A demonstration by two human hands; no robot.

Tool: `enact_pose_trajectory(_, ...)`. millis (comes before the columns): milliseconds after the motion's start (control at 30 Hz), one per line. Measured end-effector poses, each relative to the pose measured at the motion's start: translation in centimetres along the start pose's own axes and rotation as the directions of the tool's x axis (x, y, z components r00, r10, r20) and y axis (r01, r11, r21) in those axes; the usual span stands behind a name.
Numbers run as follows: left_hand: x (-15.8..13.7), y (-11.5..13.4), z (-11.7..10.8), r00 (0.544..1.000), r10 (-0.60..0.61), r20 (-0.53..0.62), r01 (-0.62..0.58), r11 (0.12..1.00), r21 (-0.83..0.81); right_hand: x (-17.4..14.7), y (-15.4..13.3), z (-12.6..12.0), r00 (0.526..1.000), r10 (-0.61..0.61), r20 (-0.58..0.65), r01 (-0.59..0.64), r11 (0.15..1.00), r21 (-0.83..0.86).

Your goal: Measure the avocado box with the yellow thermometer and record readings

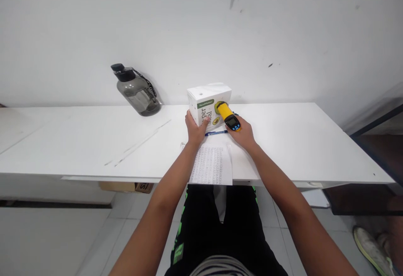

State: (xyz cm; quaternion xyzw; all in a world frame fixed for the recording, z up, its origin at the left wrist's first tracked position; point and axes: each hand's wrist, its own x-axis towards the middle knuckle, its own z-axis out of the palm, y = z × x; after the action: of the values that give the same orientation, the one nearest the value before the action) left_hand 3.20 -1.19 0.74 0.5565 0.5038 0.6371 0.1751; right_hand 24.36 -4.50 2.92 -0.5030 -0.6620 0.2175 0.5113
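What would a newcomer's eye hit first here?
Probably the yellow-and-black plastic handheld device in the right hand, aimed at the white, green-labelled cardboard box held by the left hand. Next, the black-capped, grey translucent plastic bottle, standing near the pale wall, left of the box.

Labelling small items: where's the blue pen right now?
In the head view, the blue pen lies just right of centre on the white table, between left hand and right hand, the white box behind it and the printed sheet in front.
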Motion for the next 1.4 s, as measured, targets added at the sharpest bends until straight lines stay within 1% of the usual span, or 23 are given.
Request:
enact_pose_trajectory(133,0.07,0.51,-0.05,0.999,-0.043,-0.023,0.045,0.996,0.075,0.02,-0.41,-0.14,0.999,0.005,-0.054,-0.001,0.997,0.078)
enact_pose_trajectory(300,0.33,0.35,-0.13,0.989,-0.133,-0.067,0.140,0.984,0.113,0.34,-0.35,-0.41,0.986,0.125,-0.107,-0.109,0.984,0.140)
enact_pose_trajectory(433,0.41,0.22,-0.10,0.985,-0.164,-0.054,0.169,0.979,0.115,0.60,-0.29,-0.40,0.967,0.197,-0.164,-0.177,0.976,0.130)
enact_pose_trajectory(600,0.44,0.37,-0.05,0.978,-0.209,-0.023,0.210,0.972,0.102,0.66,-0.63,-0.41,0.948,0.275,-0.158,-0.252,0.956,0.149)
enact_pose_trajectory(667,0.48,0.33,-0.01,0.974,-0.224,-0.028,0.226,0.970,0.090,0.63,-0.72,-0.45,0.948,0.279,-0.151,-0.258,0.955,0.148)
enact_pose_trajectory(867,0.60,0.20,0.09,0.973,-0.227,-0.039,0.229,0.970,0.087,0.56,-0.80,-0.53,0.959,0.232,-0.160,-0.208,0.966,0.152)
enact_pose_trajectory(1167,0.57,-0.03,0.15,0.976,-0.215,-0.027,0.216,0.974,0.072,0.58,-0.44,-0.36,0.961,0.242,-0.131,-0.223,0.964,0.142)
enact_pose_trajectory(1400,0.58,0.01,0.23,0.980,-0.200,-0.024,0.201,0.976,0.089,0.61,-0.37,-0.30,0.955,0.264,-0.136,-0.246,0.960,0.137)
